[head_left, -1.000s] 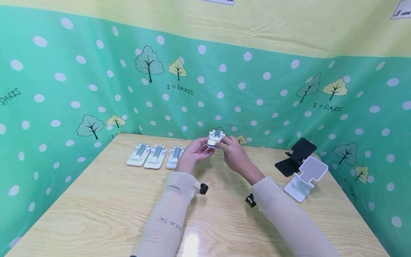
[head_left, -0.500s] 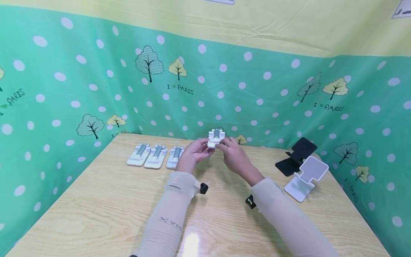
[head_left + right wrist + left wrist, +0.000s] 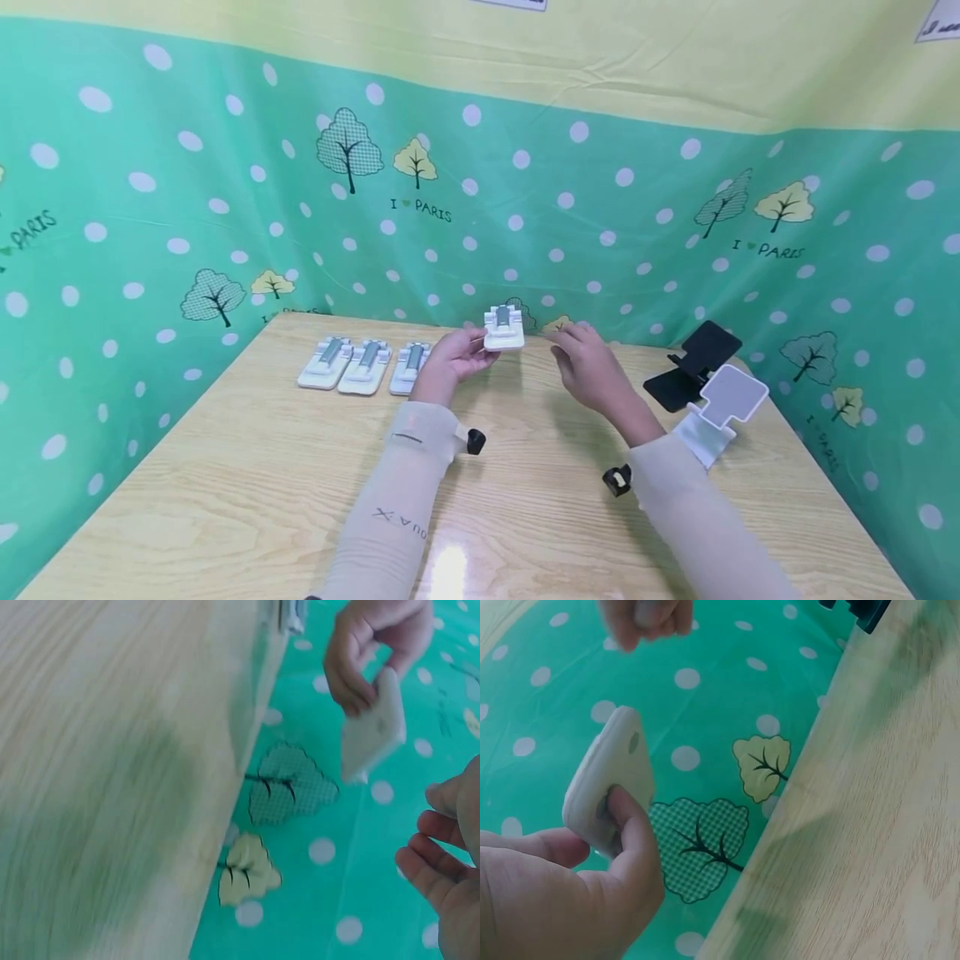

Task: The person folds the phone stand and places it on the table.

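Note:
My left hand (image 3: 459,354) holds a folded white phone stand (image 3: 504,327) with a grey hinge piece up above the table's far edge. In the left wrist view, thumb and fingers pinch the lower end of the stand (image 3: 622,769), whose flat back shows. My right hand (image 3: 596,371) is to the right of the stand, apart from it, its fingers loosely bent around nothing. The right wrist view has the gap between the right hand (image 3: 450,862) and the stand (image 3: 379,731).
Three folded white phone stands (image 3: 364,367) lie in a row at the back left, one partly behind the left hand. On the right stand an unfolded black phone stand (image 3: 705,348) and an unfolded white one (image 3: 733,397). A green patterned cloth (image 3: 517,183) hangs behind the wooden table (image 3: 517,500).
My right hand has let go of the phone stand and moved off to the right. The left hand keeps its grip, with the stand turned slightly.

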A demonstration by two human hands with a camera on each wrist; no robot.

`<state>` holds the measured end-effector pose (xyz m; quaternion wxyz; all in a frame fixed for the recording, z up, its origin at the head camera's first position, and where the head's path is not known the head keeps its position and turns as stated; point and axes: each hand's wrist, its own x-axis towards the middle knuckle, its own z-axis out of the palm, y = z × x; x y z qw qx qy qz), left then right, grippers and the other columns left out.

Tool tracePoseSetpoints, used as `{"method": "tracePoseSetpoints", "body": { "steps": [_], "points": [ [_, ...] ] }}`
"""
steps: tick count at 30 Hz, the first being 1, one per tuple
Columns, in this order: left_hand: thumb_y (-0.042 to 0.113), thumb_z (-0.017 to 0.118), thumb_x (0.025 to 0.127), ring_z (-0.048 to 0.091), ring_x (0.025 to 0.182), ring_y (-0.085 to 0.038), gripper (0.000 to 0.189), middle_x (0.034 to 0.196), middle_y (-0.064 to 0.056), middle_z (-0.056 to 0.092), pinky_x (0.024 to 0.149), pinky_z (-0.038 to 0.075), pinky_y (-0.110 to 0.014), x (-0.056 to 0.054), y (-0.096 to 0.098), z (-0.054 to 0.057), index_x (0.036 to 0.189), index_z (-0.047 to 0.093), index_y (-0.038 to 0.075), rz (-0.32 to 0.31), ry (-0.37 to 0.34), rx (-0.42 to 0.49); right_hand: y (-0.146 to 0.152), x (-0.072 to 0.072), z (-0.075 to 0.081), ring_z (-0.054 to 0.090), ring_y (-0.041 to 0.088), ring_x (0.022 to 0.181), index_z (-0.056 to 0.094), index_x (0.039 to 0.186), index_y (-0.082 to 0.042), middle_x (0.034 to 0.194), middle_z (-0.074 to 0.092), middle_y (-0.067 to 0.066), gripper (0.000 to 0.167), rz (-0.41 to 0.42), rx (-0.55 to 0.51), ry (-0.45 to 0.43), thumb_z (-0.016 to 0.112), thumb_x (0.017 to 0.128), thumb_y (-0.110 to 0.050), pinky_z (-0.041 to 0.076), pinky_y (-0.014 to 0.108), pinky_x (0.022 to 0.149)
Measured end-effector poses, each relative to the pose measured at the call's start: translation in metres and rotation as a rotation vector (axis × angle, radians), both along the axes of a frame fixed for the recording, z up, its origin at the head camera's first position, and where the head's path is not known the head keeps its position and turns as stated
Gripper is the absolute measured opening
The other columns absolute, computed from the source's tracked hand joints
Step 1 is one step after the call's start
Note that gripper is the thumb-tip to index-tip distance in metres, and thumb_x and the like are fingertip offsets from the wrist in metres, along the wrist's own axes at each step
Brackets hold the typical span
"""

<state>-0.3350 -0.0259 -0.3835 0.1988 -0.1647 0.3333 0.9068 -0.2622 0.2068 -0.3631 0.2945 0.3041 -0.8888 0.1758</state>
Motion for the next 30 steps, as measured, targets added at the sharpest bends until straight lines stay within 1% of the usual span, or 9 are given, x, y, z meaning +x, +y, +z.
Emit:
{"method": "tracePoseSetpoints", "body": {
  "steps": [2, 5, 9, 12, 16, 18, 21, 25, 30],
  "points": [
    [-0.007, 0.052, 0.100, 0.051, 0.135, -0.036, 0.070, 0.147, -0.025, 0.049, 0.111, 0.049, -0.043, 0.001, -0.002, -0.001, 0.161, 0.027, 0.015, 0.002, 0.018, -0.034, 0.010, 0.003, 0.000, 0.061, 0.036, 0.100, 0.071, 0.114, 0.002, 0.108, 0.068, 0.017, 0.019, -0.015, -0.011, 0.004, 0.067, 0.096, 0.000, 0.056, 0.047, 0.084],
    [-0.007, 0.052, 0.100, 0.051, 0.135, -0.037, 0.061, 0.146, -0.025, 0.050, 0.111, 0.048, -0.044, 0.002, -0.006, -0.001, 0.157, 0.034, 0.005, -0.003, 0.062, -0.114, 0.026, 0.008, 0.003, 0.060, 0.038, 0.104, 0.070, 0.117, 0.002, 0.112, 0.068, 0.018, 0.021, -0.046, -0.024, -0.006, 0.068, 0.097, -0.003, 0.055, 0.051, 0.088],
    [-0.005, 0.052, 0.100, 0.055, 0.128, -0.036, 0.045, 0.142, -0.025, 0.054, 0.110, 0.049, -0.044, 0.004, -0.009, -0.002, 0.145, 0.047, -0.005, -0.049, 0.121, -0.262, 0.051, 0.017, 0.008, 0.061, 0.039, 0.104, 0.070, 0.118, 0.002, 0.110, 0.068, 0.019, 0.022, -0.086, -0.024, -0.016, 0.068, 0.096, -0.003, 0.054, 0.054, 0.089],
    [-0.005, 0.051, 0.100, 0.058, 0.122, -0.035, 0.041, 0.139, -0.025, 0.057, 0.102, 0.054, -0.041, 0.003, -0.011, -0.004, 0.141, 0.051, -0.008, -0.090, 0.155, -0.368, 0.071, 0.025, 0.009, 0.061, 0.040, 0.103, 0.070, 0.117, 0.003, 0.109, 0.068, 0.020, 0.022, -0.119, -0.006, -0.005, 0.069, 0.096, -0.003, 0.053, 0.056, 0.087],
    [-0.006, 0.050, 0.100, 0.064, 0.110, -0.034, 0.037, 0.132, -0.028, 0.061, 0.087, 0.059, -0.036, 0.003, -0.017, -0.007, 0.136, 0.053, -0.013, -0.123, 0.187, -0.509, 0.094, 0.037, 0.009, 0.060, 0.042, 0.105, 0.069, 0.120, 0.003, 0.112, 0.068, 0.021, 0.025, -0.167, 0.015, -0.004, 0.070, 0.095, -0.002, 0.052, 0.058, 0.087],
    [-0.006, 0.051, 0.100, 0.066, 0.105, -0.034, 0.035, 0.129, -0.030, 0.062, 0.084, 0.060, -0.036, 0.003, -0.020, -0.008, 0.134, 0.054, -0.014, -0.138, 0.198, -0.591, 0.103, 0.043, 0.010, 0.058, 0.043, 0.106, 0.068, 0.120, 0.003, 0.113, 0.067, 0.022, 0.026, -0.191, 0.024, -0.009, 0.070, 0.095, -0.002, 0.052, 0.059, 0.087],
    [-0.008, 0.051, 0.098, 0.067, 0.106, -0.036, 0.036, 0.128, -0.031, 0.062, 0.089, 0.061, -0.041, 0.004, -0.023, -0.008, 0.133, 0.054, -0.015, -0.158, 0.203, -0.679, 0.118, 0.051, 0.011, 0.056, 0.045, 0.105, 0.067, 0.120, 0.004, 0.113, 0.066, 0.025, 0.027, -0.229, 0.023, -0.009, 0.070, 0.094, -0.003, 0.049, 0.060, 0.086],
    [-0.011, 0.051, 0.096, 0.067, 0.108, -0.038, 0.042, 0.126, -0.031, 0.062, 0.095, 0.059, -0.046, 0.006, -0.028, -0.009, 0.137, 0.048, -0.017, -0.168, 0.199, -0.748, 0.139, 0.061, 0.013, 0.052, 0.049, 0.107, 0.066, 0.122, 0.006, 0.114, 0.063, 0.029, 0.028, -0.309, -0.003, -0.014, 0.069, 0.096, -0.006, 0.045, 0.065, 0.087],
    [-0.012, 0.051, 0.095, 0.066, 0.089, -0.028, 0.048, 0.118, -0.026, 0.062, 0.089, 0.061, -0.044, 0.008, -0.036, -0.014, 0.142, 0.041, -0.016, -0.164, 0.187, -0.822, 0.164, 0.072, 0.013, 0.044, 0.057, 0.115, 0.060, 0.130, 0.007, 0.125, 0.055, 0.035, 0.036, -0.428, -0.046, -0.077, 0.065, 0.099, -0.010, 0.040, 0.073, 0.088]
  ]
}}
